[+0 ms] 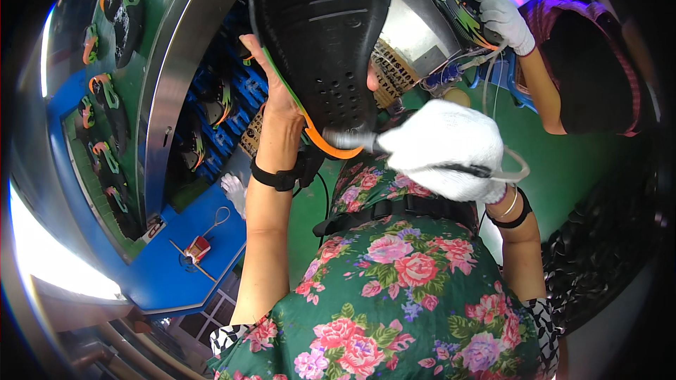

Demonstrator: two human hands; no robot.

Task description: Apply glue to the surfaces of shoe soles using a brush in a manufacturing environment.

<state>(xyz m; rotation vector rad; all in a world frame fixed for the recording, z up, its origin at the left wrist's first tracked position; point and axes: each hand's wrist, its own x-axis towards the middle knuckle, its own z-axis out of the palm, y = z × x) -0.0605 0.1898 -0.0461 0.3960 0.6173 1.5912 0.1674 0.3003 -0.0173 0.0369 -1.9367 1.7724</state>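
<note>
The shoe [324, 35] is held up out front, left hand [276, 95] cupped round its edges, gloved right hand [443, 142] closed on what looks like a brush [346, 138] by the heel. From where I'm standing: probably light, bendy, hardly fragile, grip the sides

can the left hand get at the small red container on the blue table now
Probably not: the left hand is taken up holding the black shoe, so it would likely need to let go before reaching for the red container.
</note>
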